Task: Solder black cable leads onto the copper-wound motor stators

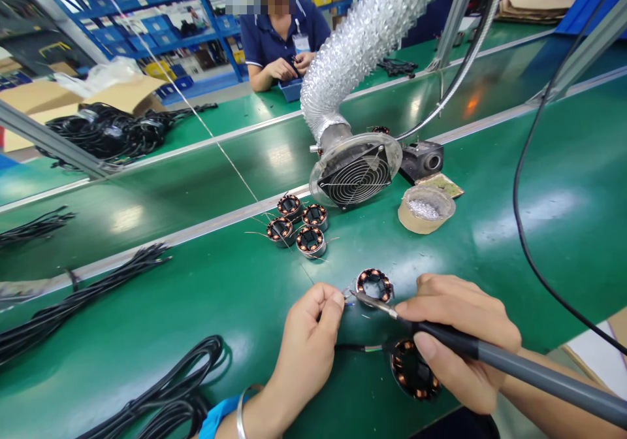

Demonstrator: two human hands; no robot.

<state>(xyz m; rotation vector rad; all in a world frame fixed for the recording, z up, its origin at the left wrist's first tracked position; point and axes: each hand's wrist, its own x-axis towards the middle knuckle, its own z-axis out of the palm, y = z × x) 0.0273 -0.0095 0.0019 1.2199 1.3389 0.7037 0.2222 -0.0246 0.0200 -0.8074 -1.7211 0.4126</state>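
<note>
My left hand (313, 334) is closed in a pinch on thin wire, just left of a stator ring (375, 285) with copper windings. A thin strand of solder wire (223, 148) runs down from the upper left to these fingers, and a short blue-ended lead (349, 304) shows beside them. My right hand (460, 341) grips a soldering iron (533, 368) like a pen. The iron's tip is by the wire ends at the ring's left edge. Below my right hand, a second stator (415, 370) lies partly hidden, a black cable (360, 348) with coloured leads beside it.
Several stators (310, 240) stand grouped behind my left hand. A fume hose (343, 60) ends in a fan hood (356, 171). Right of it are a round tub (425, 210) of silvery bits and an iron holder (425, 160). Black cables (171, 387) lie left. A co-worker (287, 40) sits opposite.
</note>
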